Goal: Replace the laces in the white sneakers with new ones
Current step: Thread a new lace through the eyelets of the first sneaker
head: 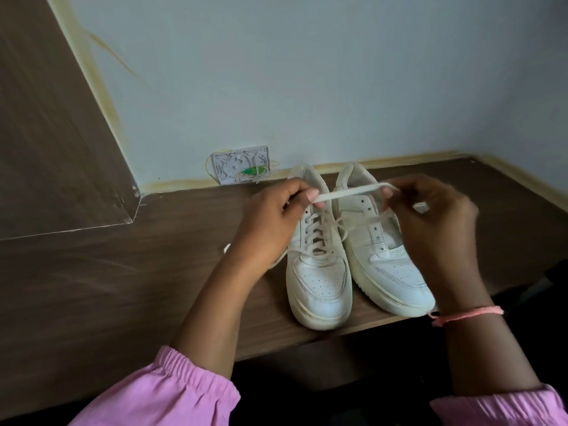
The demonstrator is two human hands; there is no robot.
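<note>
Two white sneakers stand side by side on a brown wooden table (123, 287), toes toward me. The left sneaker (319, 272) is laced up. The right sneaker (387, 259) shows bare eyelets, with a thin lace strand crossing its tongue. A flat off-white lace (353, 192) is stretched taut above the shoes between my hands. My left hand (273, 222) pinches one end of it over the left sneaker. My right hand (430, 216) pinches the other end, which loops at my fingertips. A further bit of lace (227, 249) peeks out beside my left wrist.
A white plastic wall box (242, 164) with a green part and thin yellow wires sits at the wall's base behind the shoes. A raised wooden panel (61, 149) borders the table at the left. The table's front edge runs just under the toes.
</note>
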